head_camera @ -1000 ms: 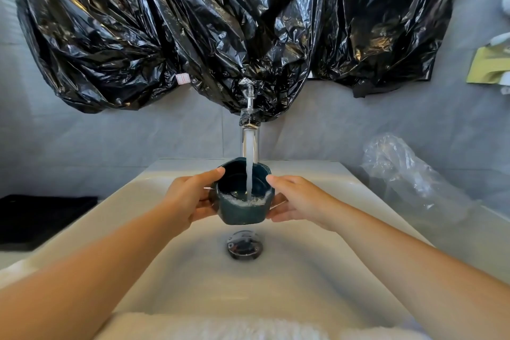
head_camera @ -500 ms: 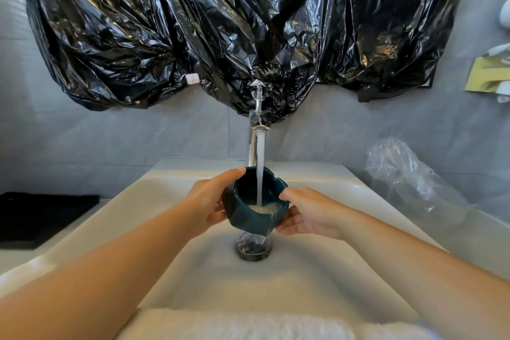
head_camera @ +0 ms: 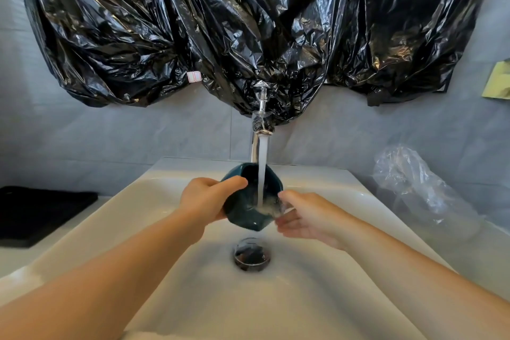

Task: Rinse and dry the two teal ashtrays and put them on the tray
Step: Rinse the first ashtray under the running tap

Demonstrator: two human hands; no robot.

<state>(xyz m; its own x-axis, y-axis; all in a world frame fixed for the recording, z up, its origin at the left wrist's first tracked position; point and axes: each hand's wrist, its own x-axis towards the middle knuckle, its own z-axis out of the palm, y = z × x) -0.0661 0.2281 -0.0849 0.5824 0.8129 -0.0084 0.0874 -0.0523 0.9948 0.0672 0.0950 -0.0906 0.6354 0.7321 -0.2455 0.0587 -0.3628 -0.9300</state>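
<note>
Teal ashtray [head_camera: 245, 214] is hanging at the centre of the frame, over the white sink basin [head_camera: 331, 292] and above the round metal drain [head_camera: 252, 254], tipped so that its opening is facing up and to the right. The left hand [head_camera: 205, 201] is gripping it from the left side, with the thumb curling over the near rim and the other fingers wrapping round the outer wall underneath. The right hand [head_camera: 306, 219] is sitting just to the right of the ashtray with its fingers loosely spread and fairly straight, holding nothing. Its fingertips are reaching to the lower right lip, but splashing water and blur are making it hard to tell whether they are actually touching the rim. A stream of water [head_camera: 262, 174] is running straight down from the chrome faucet [head_camera: 255, 146] into the bowl and frothing white at its low edge. Behind the faucet, crumpled black plastic sheeting [head_camera: 248, 25] is covering the upper part of the frame, with a small white label [head_camera: 193, 76] showing on it. A clear plastic bag [head_camera: 414, 188] is lying at the right of the basin, a flat black object [head_camera: 38, 212] is resting on the counter at the left edge, and a yellow-green item [head_camera: 499, 80] is peeking in at the right edge.
</note>
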